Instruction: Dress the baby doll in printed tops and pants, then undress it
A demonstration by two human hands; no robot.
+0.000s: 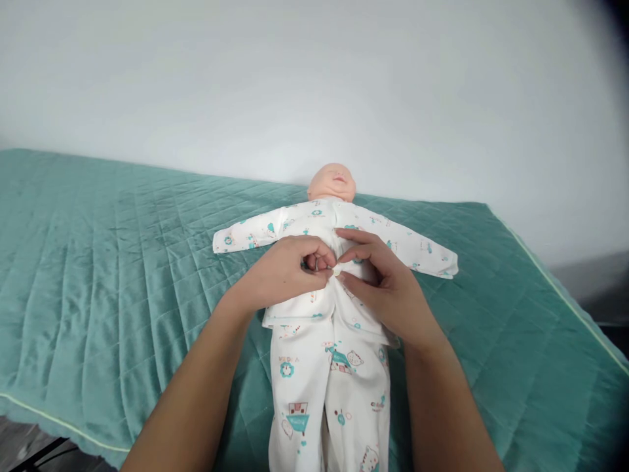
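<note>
A baby doll lies on its back on a teal quilted bed cover, head toward the wall, arms spread. It wears a white printed shirt and matching white printed trousers. My left hand and my right hand meet over the doll's belly. Both pinch the shirt's front edges together at the middle closure, fingertips touching. What sits between the fingertips is too small to make out.
A plain white wall rises right behind the bed. The cover's right edge drops off to a dark floor. Its front left edge has a pale piping, with dark floor below.
</note>
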